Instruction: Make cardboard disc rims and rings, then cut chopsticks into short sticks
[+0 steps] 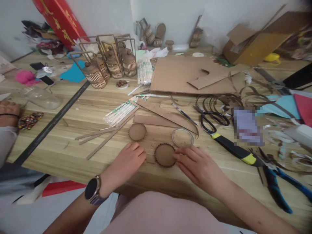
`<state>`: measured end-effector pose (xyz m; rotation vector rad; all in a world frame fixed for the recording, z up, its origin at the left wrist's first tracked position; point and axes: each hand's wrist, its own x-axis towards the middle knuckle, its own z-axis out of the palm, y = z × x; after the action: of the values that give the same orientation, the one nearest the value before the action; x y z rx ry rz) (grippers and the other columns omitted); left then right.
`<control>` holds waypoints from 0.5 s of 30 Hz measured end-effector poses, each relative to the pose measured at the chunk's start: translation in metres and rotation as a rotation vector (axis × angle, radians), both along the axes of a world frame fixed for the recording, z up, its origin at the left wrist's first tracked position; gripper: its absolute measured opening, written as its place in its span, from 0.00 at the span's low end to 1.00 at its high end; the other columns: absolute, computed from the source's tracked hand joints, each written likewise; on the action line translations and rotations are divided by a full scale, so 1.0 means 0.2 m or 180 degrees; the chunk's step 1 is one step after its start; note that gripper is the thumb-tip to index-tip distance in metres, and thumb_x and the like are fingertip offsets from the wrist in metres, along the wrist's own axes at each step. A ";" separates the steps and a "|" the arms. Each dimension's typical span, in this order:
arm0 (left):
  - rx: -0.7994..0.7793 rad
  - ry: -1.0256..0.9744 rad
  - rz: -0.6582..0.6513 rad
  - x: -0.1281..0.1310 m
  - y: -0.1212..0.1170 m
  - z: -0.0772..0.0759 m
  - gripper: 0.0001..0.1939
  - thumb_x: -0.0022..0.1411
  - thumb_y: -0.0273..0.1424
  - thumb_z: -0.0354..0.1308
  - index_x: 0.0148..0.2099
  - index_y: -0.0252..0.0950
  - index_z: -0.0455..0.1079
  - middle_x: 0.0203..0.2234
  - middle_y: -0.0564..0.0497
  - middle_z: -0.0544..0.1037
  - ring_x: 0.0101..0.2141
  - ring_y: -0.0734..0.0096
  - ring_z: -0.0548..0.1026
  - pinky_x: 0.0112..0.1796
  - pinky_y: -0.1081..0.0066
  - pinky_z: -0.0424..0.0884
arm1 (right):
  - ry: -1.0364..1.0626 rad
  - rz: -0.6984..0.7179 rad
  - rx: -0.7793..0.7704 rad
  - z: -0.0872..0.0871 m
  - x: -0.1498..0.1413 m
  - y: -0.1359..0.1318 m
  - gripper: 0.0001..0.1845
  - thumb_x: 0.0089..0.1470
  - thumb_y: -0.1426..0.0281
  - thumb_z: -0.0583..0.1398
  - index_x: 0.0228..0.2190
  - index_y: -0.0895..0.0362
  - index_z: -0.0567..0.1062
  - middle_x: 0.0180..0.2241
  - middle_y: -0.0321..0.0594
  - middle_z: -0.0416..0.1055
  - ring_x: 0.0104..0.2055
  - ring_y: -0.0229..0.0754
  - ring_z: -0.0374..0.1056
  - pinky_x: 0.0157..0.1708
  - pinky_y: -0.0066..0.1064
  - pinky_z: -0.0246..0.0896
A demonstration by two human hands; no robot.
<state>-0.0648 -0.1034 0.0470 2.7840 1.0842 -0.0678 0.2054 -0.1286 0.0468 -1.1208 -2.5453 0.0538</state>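
Note:
My right hand (198,164) has its fingertips on the right edge of a round cardboard disc (165,155) with a ridged, toothed rim. This disc lies flat near the table's front edge. My left hand (129,160), with a watch (92,188) on its wrist, rests to the left of that disc, apart from it. Its fingers are curled together, and whatever may be under them is hidden. A second rimmed cardboard disc (137,132) lies just beyond my left hand. A clear ring, perhaps a tape roll (182,137), sits beyond my right fingers.
Cardboard strips (156,120) and packs of wrapped sticks (122,112) lie ahead. Black-handled scissors (214,120), a yellow-black cutter (235,149) and blue-handled pliers (275,182) are on the right. Small lantern-like baskets (114,65) stand at the back. Another person's hand (9,112) rests at left.

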 end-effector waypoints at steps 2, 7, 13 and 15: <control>-0.0048 -0.0208 -0.0032 0.03 -0.02 0.05 0.05 0.65 0.22 0.56 0.36 0.35 0.71 0.31 0.50 0.75 0.37 0.58 0.68 0.36 0.60 0.65 | 0.0264 0.0133 -0.0116 0.03 -0.07 -0.03 0.14 0.66 0.70 0.52 0.46 0.60 0.73 0.40 0.47 0.76 0.41 0.46 0.70 0.41 0.38 0.66; 0.0033 -0.0884 -0.0268 0.19 -0.07 0.13 0.08 0.67 0.22 0.52 0.35 0.35 0.67 0.31 0.50 0.73 0.34 0.62 0.67 0.34 0.62 0.64 | 0.0479 -0.0097 -0.0489 0.06 -0.16 -0.08 0.14 0.67 0.71 0.49 0.39 0.59 0.74 0.28 0.40 0.74 0.29 0.41 0.69 0.29 0.31 0.64; -0.0157 -0.1631 0.0006 0.31 -0.03 0.12 0.04 0.68 0.28 0.55 0.44 0.34 0.68 0.35 0.50 0.76 0.37 0.64 0.71 0.38 0.65 0.69 | 0.0402 -0.0767 -0.0512 0.08 0.11 -0.13 0.21 0.69 0.66 0.44 0.33 0.54 0.74 0.27 0.38 0.73 0.29 0.40 0.72 0.28 0.30 0.65; -0.0139 -0.1468 0.0121 0.33 0.02 0.11 0.07 0.66 0.30 0.59 0.45 0.35 0.69 0.38 0.49 0.76 0.39 0.62 0.72 0.40 0.63 0.70 | 0.0344 -0.1358 -0.0324 0.08 0.33 -0.15 0.19 0.67 0.61 0.46 0.35 0.53 0.74 0.30 0.41 0.76 0.31 0.42 0.74 0.31 0.32 0.68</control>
<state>0.0018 -0.1001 0.0696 2.5481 0.9946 0.5200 0.2722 -0.1588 0.0634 -1.6288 -2.1809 0.1318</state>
